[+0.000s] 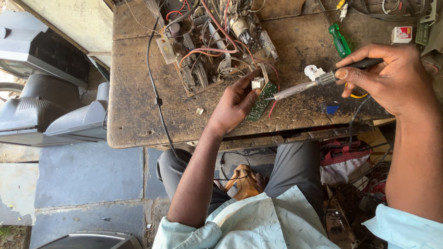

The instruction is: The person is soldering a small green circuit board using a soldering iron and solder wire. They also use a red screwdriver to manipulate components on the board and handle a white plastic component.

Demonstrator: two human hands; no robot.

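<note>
The left hand (233, 103) grips a small green circuit board (261, 100) on the desk (134, 92). The right hand (392, 78) grips a soldering iron (304, 85), tip at the board's edge. Brace the board firmly for a steady tip.

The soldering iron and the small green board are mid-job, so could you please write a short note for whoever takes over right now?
Left hand: grip on the green board, tilted on the table edge.
Right hand: grip on the soldering iron, tip at the board's upper end, by a white part.
Nearby: large wired chassis behind, green screwdriver lying unused.
Done: board and iron brought together.
Left: cannot tell whether the joint is finished.
</note>
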